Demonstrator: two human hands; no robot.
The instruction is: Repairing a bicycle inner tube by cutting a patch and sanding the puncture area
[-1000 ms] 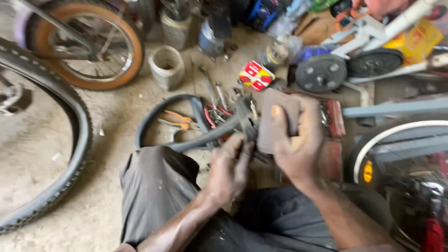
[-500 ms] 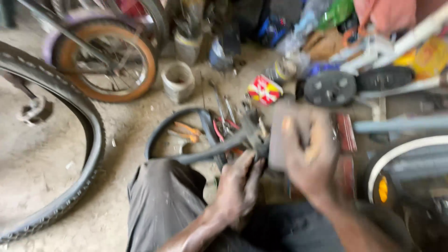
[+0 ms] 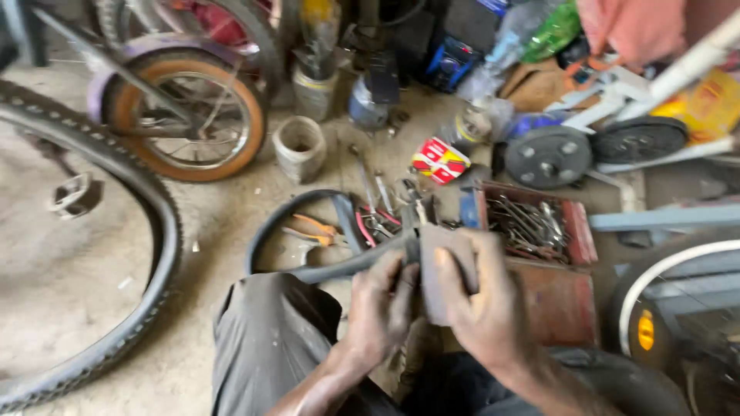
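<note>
Hands are working over our lap: our left hand [image 3: 383, 308] is gripping a black rubber inner tube [image 3: 308, 231] looping onto the concrete floor [image 3: 223, 208], while our right hand [image 3: 482, 308] is pressing a grey flat rubbing block [image 3: 447, 270] against it. Holding the tube taut seems wise.

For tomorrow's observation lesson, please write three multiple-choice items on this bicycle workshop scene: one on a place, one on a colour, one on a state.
1. Where is the red toolbox?
A. right of the hands
B. under the big tyre
C. on a shelf

2. What colour is the small wheel's tyre?
A. green
B. orange
C. white

3. How is the black inner tube?
A. hanging on a wall
B. mounted on a rim
C. held by the left hand

Answers: 1 A, it lies just beyond the right hand; 2 B, an orange ring surrounds the spokes; 3 C, the fingers grip it, its loop lying on the floor.
</note>
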